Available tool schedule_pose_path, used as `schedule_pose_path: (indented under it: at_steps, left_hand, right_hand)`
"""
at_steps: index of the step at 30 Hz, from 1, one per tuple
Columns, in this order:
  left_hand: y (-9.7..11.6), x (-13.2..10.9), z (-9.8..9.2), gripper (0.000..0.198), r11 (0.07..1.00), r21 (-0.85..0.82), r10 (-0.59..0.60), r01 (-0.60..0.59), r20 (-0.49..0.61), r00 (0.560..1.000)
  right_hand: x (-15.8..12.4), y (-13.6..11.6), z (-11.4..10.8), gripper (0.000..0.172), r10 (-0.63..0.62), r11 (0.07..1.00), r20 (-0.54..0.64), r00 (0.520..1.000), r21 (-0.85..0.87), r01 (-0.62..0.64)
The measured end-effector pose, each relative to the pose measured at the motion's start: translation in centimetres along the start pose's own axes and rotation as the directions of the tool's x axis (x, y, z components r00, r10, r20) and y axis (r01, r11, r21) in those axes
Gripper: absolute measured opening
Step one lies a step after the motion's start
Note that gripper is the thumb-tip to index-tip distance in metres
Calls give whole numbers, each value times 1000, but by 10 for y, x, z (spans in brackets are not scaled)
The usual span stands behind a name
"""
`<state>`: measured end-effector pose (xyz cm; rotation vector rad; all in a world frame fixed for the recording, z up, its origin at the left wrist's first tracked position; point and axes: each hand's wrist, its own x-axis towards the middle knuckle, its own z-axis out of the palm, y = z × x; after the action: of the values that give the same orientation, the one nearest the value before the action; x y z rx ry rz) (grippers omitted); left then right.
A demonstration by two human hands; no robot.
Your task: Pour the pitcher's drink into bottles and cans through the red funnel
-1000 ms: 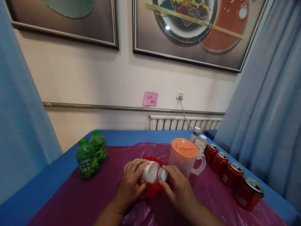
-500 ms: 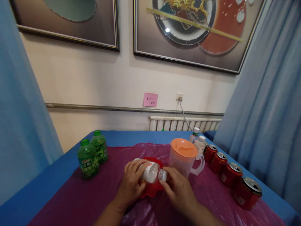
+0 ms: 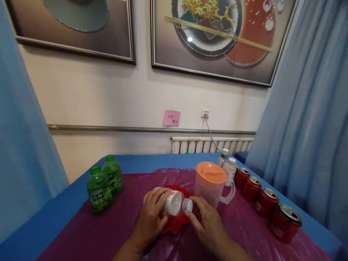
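The little white bottle (image 3: pixel 172 202) lies sideways over the red bowl (image 3: pixel 175 225), mid-worktop (image 3: pixel 114 224). The left hand (image 3: pixel 150 221) is wrapped round its body. The cap end points right, so the right hand (image 3: pixel 208 224) is nearest and pinches the white cap (image 3: pixel 187 205).

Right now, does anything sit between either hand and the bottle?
Nothing visible does. The left hand grips the bottle, held sideways over the red dish, and the right hand touches its white cap.
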<state>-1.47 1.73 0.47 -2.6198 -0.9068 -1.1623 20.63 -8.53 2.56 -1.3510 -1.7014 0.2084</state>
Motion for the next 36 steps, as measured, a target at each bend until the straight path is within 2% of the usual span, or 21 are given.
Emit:
schedule_pose_path:
  at_steps: [12,16,22,25,36]
  left_hand:
    - [-2,4,-1,70,999,1,38,-38,-9,999]
    - [-1,4,-2,69,999,-18,30,-31,-11,999]
    - [4,7,-6,67,1000,-20,23,-23,-4,1000]
    - [4,7,-6,69,999,-28,29,-30,-3,1000]
    - [4,5,-3,70,998,-59,30,-30,14,999]
  right_hand:
    - [-3,9,2,42,-52,996,20,998,74,50]
    - [-4,7,4,45,-37,996,-26,999,85,39]
    - [-2,3,2,34,-50,998,-55,997,39,52]
    - [-1,4,1,34,-63,998,-37,997,24,63]
    - [-10,10,-1,49,-137,990,-24,990,13,138]
